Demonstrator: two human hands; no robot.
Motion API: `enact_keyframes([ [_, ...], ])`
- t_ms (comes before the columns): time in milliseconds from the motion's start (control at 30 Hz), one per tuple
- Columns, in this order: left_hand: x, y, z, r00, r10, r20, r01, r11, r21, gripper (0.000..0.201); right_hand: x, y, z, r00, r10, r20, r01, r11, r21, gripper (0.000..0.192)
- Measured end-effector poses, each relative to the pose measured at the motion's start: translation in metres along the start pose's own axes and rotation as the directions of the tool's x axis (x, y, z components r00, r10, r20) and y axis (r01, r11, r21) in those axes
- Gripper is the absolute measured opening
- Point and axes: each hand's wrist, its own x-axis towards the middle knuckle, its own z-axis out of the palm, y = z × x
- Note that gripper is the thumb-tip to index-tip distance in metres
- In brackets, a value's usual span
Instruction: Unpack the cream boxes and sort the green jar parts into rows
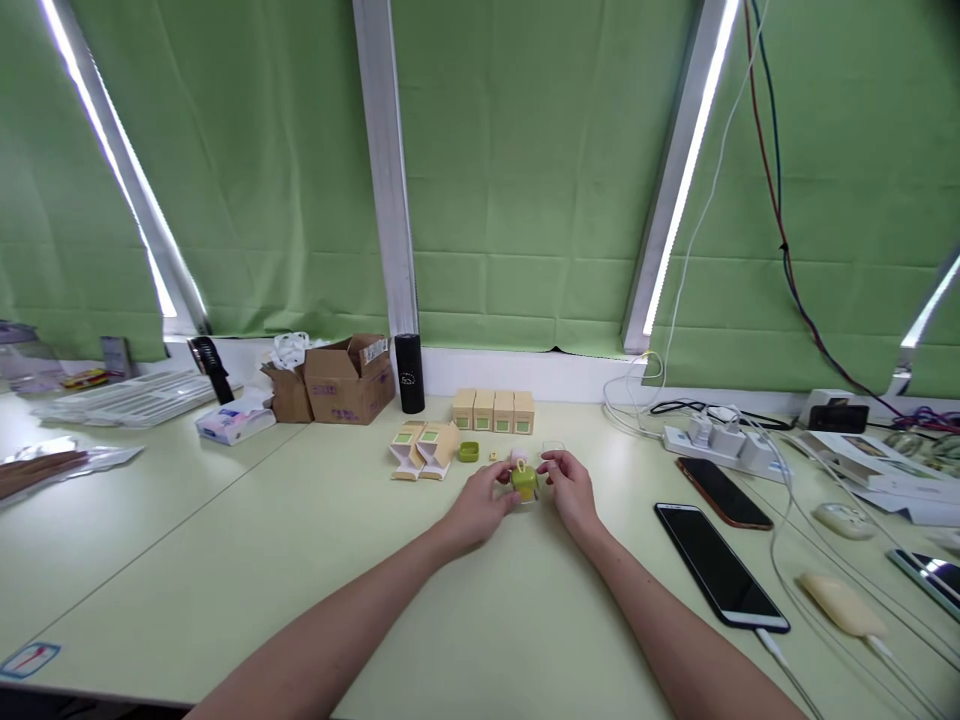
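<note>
My view: pale green laminate table [225, 560]. On it: row of four beige cartons [493, 411], black cylindrical flask [409, 373], open brown cardboard box [349, 380], two black smartphones [720, 545], white power strip [712, 443], tissue pack [235, 420].

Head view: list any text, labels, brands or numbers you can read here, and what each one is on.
Nothing can be read for certain.
Cardboard box: purple print on the front and a white label on the flap, too blurred to read.
Black cylinder: small round mark, unreadable.
Tissue pack: print too blurred.
Row of four small boxes: green panels, no text that can be made out.
Corner sticker: red mark only.
</note>
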Motion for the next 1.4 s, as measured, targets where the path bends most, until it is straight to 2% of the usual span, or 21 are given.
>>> enact_keyframes([
  [100, 0.004, 0.002, -0.006, 0.997, -0.030, -0.076, 0.023, 0.995, -0.095, 0.046, -0.005, -0.007, 0.002, 0.998, -0.001, 0.057, -0.003, 0.997, 0.073, 0.045],
  [233, 0.007, 0.008, -0.011, 0.984, -0.068, -0.166, 0.052, 0.994, -0.098, 0.051, -0.012, -0.017, 0.008, 0.986, -0.020, 0.168, -0.020, 0.972, 0.233, 0.053],
  [400, 0.005, 0.011, -0.009, 0.976, -0.036, -0.215, 0.018, 0.996, -0.087, 0.048, -0.018, -0.022, 0.014, 0.944, 0.039, 0.327, -0.173, 0.903, 0.392, 0.048],
  [633, 0.003, 0.014, -0.009, 0.975, -0.005, -0.223, -0.023, 0.992, -0.125, 0.042, -0.019, -0.023, 0.012, 0.874, 0.140, 0.466, -0.405, 0.739, 0.538, 0.036],
  [833, 0.001, 0.013, -0.006, 0.970, -0.012, -0.242, -0.020, 0.992, -0.128, 0.043, -0.019, -0.024, 0.012, 0.868, 0.198, 0.456, -0.445, 0.716, 0.537, 0.032],
  [1100, 0.004, 0.009, -0.005, 0.966, -0.061, -0.253, 0.017, 0.985, -0.170, 0.042, -0.022, -0.033, 0.013, 0.863, 0.179, 0.472, -0.449, 0.701, 0.555, 0.034],
  [1300, 0.011, 0.001, -0.007, 0.955, -0.086, -0.285, -0.017, 0.940, -0.341, 0.042, -0.026, -0.038, 0.014, 0.934, 0.075, 0.350, -0.263, 0.809, 0.526, 0.045],
  [1400, 0.012, 0.000, -0.008, 0.956, -0.084, -0.279, -0.032, 0.921, -0.388, 0.038, -0.029, -0.039, 0.016, 0.948, 0.052, 0.314, -0.206, 0.851, 0.482, 0.051],
])
